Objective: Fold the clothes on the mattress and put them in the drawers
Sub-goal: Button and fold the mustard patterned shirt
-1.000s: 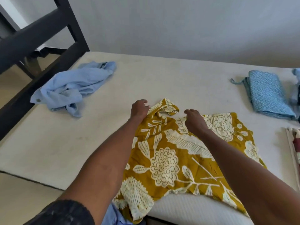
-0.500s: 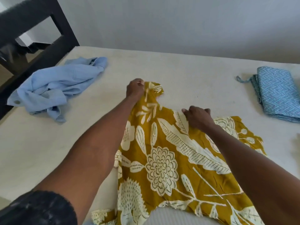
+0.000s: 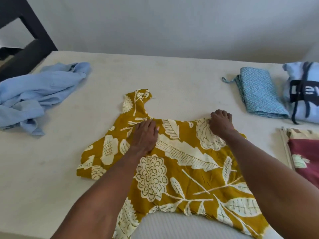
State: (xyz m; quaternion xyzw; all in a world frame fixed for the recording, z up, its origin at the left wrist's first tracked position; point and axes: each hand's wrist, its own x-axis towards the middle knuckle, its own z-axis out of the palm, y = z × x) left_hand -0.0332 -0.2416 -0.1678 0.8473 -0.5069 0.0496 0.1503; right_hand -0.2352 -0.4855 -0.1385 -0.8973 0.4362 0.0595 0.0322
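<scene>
Five garments lie on one mattress: one spread mustard floral top in the middle, one crumpled light blue shirt far left, and three folded pieces at right, a blue zigzag cloth, a pale printed shirt, a maroon item. Two hands: left hand, right hand.

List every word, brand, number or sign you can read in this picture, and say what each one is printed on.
"Lev": white letters in a dark box on the folded pale garment at the mattress's right edge; the picture edge cuts off the rest.
The other clothes carry only patterns, no text.
</scene>
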